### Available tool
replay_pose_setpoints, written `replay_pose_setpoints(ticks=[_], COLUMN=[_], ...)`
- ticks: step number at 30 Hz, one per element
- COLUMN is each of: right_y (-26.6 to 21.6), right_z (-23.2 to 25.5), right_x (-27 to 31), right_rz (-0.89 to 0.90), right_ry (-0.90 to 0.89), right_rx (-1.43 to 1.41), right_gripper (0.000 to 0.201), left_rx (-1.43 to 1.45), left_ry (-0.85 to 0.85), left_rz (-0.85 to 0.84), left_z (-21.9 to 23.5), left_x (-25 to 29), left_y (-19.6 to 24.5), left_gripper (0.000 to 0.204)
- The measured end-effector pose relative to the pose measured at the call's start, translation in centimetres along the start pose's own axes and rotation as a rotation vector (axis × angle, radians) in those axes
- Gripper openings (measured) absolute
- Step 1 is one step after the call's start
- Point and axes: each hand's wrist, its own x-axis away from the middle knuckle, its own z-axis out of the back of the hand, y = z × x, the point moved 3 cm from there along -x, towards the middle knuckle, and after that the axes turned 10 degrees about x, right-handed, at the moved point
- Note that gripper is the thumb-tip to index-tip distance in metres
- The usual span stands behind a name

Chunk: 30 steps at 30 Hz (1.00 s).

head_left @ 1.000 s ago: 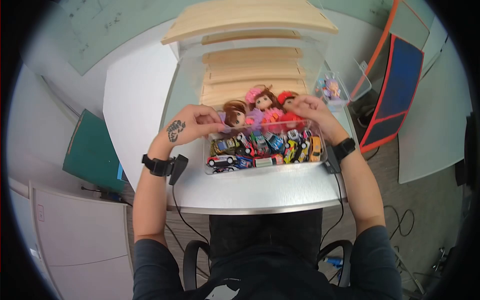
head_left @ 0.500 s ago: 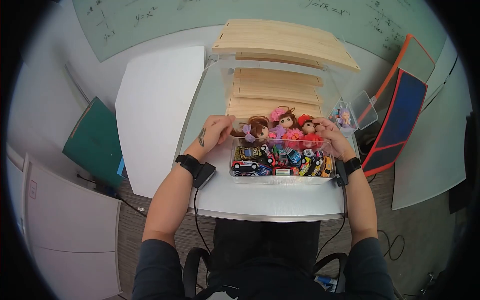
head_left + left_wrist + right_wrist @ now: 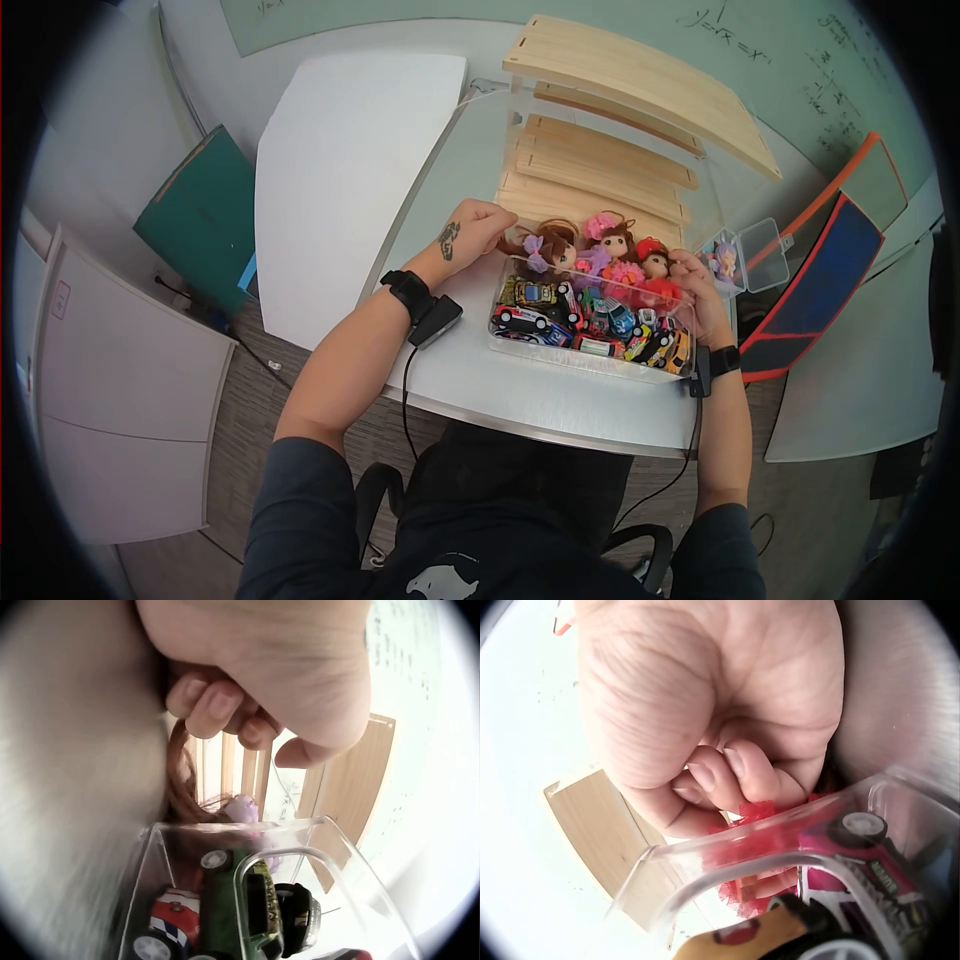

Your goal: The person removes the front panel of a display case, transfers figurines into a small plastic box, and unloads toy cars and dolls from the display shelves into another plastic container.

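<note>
Three dolls sit in a row behind a clear plastic box (image 3: 590, 362) filled with toy cars (image 3: 522, 319). My left hand (image 3: 468, 238) has its fingers curled round the brown hair of the left doll (image 3: 562, 254), which wears a purple bow (image 3: 536, 252). In the left wrist view the hair (image 3: 180, 776) stretches from the fingers down behind the box. My right hand (image 3: 706, 300) is at the right doll (image 3: 656, 266), in red, its curled fingers (image 3: 703, 777) against the red tulle (image 3: 754, 817). Between them is the pink-flowered doll (image 3: 614, 243).
Wooden shelf boards (image 3: 600, 160) with clear side panels rise behind the dolls. An open clear case (image 3: 765, 262) with a small figure (image 3: 724, 262) stands at the right. A white panel (image 3: 350, 190) is left of the table, and cables hang from both wrists.
The head view has turned, shifting the scene rightward. My left hand has moved from the left doll's front out to its left, drawing its hair sideways. The right hand stays by the red doll.
</note>
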Motion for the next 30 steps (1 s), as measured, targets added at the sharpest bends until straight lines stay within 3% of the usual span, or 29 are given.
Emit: replay_pose_setpoints(ticks=[5,8,11,25,27,30], right_y=[-0.1,0.7,0.4,0.2,0.4,0.0], right_z=[-1.0,1.2,0.8,-0.1,-0.1,-0.5], right_x=[0.7,0.3,0.3,0.2,0.2,0.3], right_rz=[0.007,-0.001,0.011,-0.005,0.007,0.013], right_ry=[0.099,0.097,-0.027,-0.012,0.073,0.066], right_rx=[0.034,0.041,0.034,0.011,0.097,0.152], right_gripper=[0.025,0.024,0.023,0.021,0.019,0.016], left_rx=[-0.223,-0.277,-0.243,-0.263,-0.268,-0.301], left_ry=[0.025,0.024,-0.013,-0.013,-0.014,-0.009], left_rz=[-0.032,-0.040,-0.018,-0.039,-0.028,-0.070], left_z=[-0.9,-0.4,-0.5,-0.7,-0.7,-0.9], left_x=[0.4,-0.1,0.1,0.3,0.3,0.4], left_y=[-0.1,-0.8,-0.4,-0.7,-0.7,-0.6], left_gripper=[0.030,0.032,0.034,0.037,0.036,0.036])
